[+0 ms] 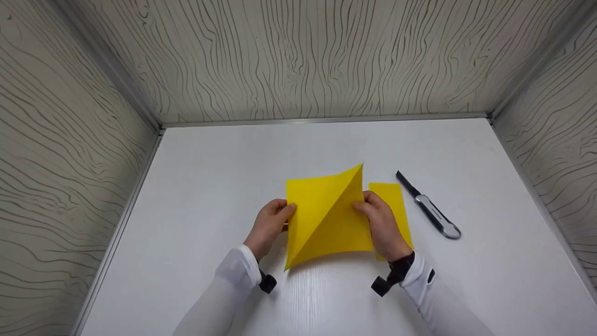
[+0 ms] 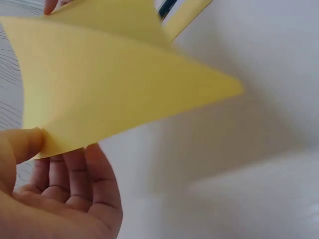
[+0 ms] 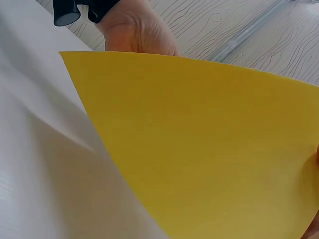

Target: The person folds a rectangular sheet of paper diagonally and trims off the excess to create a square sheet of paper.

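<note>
A square sheet of yellow paper [image 1: 322, 214] with a diagonal crease is held up over the white table, its creased ridge running from upper right to lower left. My left hand [image 1: 268, 225] pinches the left edge, thumb on the upper face and fingers behind, as the left wrist view also shows with the paper [image 2: 99, 89] bowed. On the opposite edge my right hand [image 1: 383, 226] grips the sheet with its thumb in front. In the right wrist view the paper [image 3: 199, 134] fills most of the picture, hiding much of the left hand [image 3: 142, 32].
A narrow yellow paper strip [image 1: 392, 200] lies on the table [image 1: 214, 158], partly beneath the right hand. Right of it rests a grey and black utility knife [image 1: 433, 214], its dark blade out and pointing away. Patterned wall panels [image 1: 298, 60] enclose the table's back and sides.
</note>
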{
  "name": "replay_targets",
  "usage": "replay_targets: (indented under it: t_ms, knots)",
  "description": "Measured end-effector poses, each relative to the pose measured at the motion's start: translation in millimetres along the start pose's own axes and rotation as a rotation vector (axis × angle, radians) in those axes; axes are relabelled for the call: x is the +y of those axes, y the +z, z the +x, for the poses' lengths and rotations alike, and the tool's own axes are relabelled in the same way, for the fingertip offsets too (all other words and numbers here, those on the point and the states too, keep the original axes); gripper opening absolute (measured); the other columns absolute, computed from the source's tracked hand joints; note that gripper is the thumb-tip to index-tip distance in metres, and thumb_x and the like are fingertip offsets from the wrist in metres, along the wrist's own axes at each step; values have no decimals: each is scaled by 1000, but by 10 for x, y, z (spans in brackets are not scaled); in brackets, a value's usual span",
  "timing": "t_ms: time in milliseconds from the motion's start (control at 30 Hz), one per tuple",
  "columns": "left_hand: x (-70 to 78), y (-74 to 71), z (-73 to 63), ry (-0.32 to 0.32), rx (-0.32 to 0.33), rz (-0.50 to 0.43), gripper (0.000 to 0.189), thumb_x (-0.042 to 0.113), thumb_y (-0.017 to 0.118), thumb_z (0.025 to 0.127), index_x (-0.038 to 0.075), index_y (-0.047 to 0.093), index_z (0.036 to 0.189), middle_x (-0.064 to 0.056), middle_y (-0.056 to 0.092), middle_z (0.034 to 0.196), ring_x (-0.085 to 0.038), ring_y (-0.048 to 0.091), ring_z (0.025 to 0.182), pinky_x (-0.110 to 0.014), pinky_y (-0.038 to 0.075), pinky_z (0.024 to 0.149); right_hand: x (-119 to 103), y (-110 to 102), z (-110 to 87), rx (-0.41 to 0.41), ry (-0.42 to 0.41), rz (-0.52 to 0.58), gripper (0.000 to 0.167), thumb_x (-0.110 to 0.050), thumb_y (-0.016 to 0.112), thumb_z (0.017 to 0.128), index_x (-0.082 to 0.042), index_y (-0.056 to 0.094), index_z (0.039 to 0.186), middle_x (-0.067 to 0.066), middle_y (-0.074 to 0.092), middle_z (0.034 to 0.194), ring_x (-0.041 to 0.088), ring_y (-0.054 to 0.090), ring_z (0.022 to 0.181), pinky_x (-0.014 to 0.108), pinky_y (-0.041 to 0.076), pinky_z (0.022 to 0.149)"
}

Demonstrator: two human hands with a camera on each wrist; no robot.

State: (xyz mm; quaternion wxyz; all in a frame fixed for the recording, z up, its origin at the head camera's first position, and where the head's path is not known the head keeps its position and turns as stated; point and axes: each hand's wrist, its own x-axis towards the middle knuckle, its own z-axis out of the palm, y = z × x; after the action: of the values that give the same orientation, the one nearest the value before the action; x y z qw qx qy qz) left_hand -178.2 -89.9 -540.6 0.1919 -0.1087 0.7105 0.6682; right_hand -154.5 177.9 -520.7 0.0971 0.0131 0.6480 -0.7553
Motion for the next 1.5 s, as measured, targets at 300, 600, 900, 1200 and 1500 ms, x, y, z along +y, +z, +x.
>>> replay_targets:
  t_ms: [300, 600, 900, 1200, 1500]
  knots:
    - [-12, -97, 26, 24, 241, -71, 39, 47, 68, 98, 13, 62, 117, -7, 63, 113, -26, 62, 100, -31, 54, 92, 81, -95, -1, 124, 133, -135, 30, -27, 61, 105, 0, 58, 117, 13, 59, 108, 30, 55, 102, 30, 43, 85]
    - [-60, -171, 81, 89, 263, 14, 28, 39, 69, 99, 14, 64, 109, -8, 61, 105, -26, 60, 96, -30, 52, 85, 203, -160, 44, 162, 162, -240, 30, -29, 69, 100, -2, 62, 109, 11, 62, 96, 27, 59, 90, 27, 49, 75]
    - [-172, -269, 291, 21, 268, 194, 21, 35, 69, 99, 17, 69, 110, -2, 66, 107, -25, 62, 97, -31, 53, 91, 317, -212, 151, 145, 238, -456, 27, -27, 70, 99, -4, 68, 113, 10, 60, 97, 27, 57, 90, 30, 48, 76]
    - [-229, -259, 445, 26, 272, 382, 17, 31, 70, 99, 15, 70, 106, -3, 66, 100, -25, 60, 92, -35, 52, 88, 406, -178, 284, 169, 262, -681, 39, -21, 72, 97, -8, 56, 130, 11, 59, 103, 26, 58, 88, 31, 49, 79]
    - [-243, -199, 518, 45, 287, 555, 17, 34, 69, 99, 17, 71, 101, 1, 66, 91, -22, 61, 83, -35, 53, 81, 494, -159, 366, 149, 210, -843, 33, -18, 72, 97, -13, 53, 123, 9, 56, 95, 26, 56, 86, 34, 47, 78]
